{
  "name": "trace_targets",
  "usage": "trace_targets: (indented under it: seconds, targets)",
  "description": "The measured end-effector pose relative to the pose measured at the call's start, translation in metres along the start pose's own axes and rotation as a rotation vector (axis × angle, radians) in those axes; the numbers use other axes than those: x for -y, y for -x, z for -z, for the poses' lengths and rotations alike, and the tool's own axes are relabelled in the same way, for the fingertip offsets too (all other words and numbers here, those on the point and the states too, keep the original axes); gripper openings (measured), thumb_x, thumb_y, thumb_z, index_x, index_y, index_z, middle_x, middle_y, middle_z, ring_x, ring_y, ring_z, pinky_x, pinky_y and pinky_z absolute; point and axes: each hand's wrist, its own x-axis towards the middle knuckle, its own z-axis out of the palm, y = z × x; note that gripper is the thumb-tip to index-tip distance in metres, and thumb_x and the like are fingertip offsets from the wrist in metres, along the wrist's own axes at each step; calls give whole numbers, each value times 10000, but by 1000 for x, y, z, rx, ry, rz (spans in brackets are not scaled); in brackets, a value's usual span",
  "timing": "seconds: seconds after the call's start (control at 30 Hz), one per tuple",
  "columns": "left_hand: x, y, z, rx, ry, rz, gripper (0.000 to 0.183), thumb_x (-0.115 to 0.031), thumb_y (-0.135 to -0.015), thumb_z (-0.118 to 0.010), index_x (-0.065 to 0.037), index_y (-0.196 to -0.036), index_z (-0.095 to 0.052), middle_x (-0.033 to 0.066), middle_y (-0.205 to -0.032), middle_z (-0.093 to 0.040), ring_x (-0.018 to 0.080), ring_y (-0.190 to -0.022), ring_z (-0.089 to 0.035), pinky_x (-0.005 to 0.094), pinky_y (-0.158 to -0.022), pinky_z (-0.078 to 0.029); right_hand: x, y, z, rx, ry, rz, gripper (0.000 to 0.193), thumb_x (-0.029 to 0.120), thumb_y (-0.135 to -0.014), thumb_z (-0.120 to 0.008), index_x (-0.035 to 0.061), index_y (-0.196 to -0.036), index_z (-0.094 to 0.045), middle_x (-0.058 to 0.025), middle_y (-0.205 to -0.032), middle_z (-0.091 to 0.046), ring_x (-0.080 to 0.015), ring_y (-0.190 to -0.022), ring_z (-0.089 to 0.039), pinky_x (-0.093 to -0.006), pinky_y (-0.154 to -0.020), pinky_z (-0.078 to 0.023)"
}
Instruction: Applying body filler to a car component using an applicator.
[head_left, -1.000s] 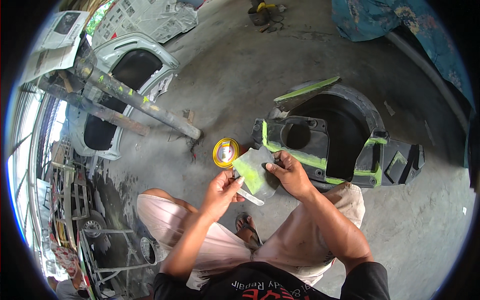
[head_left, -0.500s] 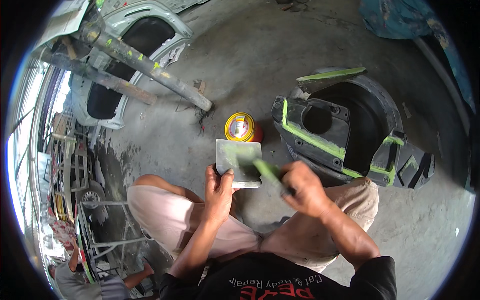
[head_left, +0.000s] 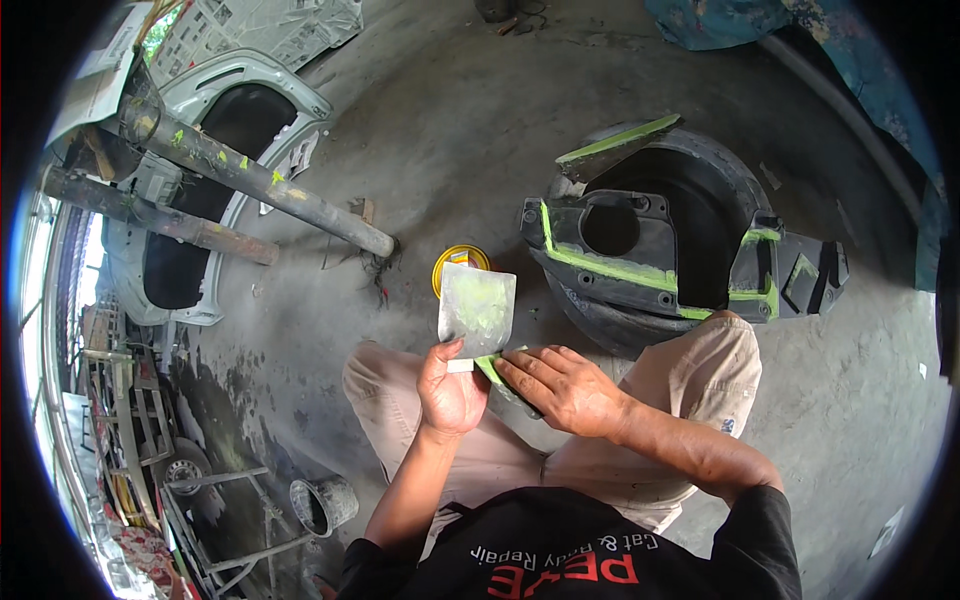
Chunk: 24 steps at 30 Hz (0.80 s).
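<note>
My left hand [head_left: 452,400] grips the near end of a flat grey plate [head_left: 478,315], thumb at its edge. Pale green paste is smeared over the plate's face. A putty spreader [head_left: 516,392] coated with green paste is held in my right hand [head_left: 572,392], its fingers laid along the blade. Its tip meets the near edge of the plate, close to my left palm. Just beyond the plate stands a round tin [head_left: 442,264] with a yellow rim, partly hidden by it.
To the right, a black plastic vehicle part [head_left: 610,265] with green paste strips lies on a round black tyre-like base [head_left: 740,175]. Metal pipes [head_left: 330,225] and a pale car door panel [head_left: 215,255] are at the left. A grey bucket [head_left: 325,505] stands near a metal frame.
The spreader has moved from over the middle of the plate to its near edge, brought by my right hand. More of the green smear shows on the plate. The whole view has shifted.
</note>
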Motion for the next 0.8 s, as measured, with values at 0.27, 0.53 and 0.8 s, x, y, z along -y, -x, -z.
trace_targets:
  seconds: [0.27, 0.53, 0.8]
  targets:
    - [-14, 9, 25, 95, 78, 41, 516, -289, -938, -548, 1, -1365, -551, 128, -1318, -630, 273, -1232, -590, 409, -1112, -410, 32, -30, -30, -62, 116, -120, 555, 139, -845, -606, -46, -1367, -569, -189, -1278, -622, -300, -1079, -640, -402, -953, -525]
    - [-21, 7, 51, 148, 208, 27, 506, -275, -925, -556, -8, -1355, -563, 110, -1301, -628, 253, -1257, -561, 398, -1139, -376, 52, -52, -55, -155, 191, -257, 543, 111, -856, -611, -59, -1369, -558, -197, -1293, -606, -315, -1115, -622, -414, -960, -527]
    - [-5, 20, 73, 144, 334, 68, 455, -150, -954, -549, -27, -1392, -547, 99, -1358, -609, 246, -1287, -556, 398, -1154, -378, 52, -68, -71, -218, 128, -465, 711, 8, -679, -715, -73, -1364, -546, -225, -1308, -601, -386, -1161, -585, -452, -1027, -480]
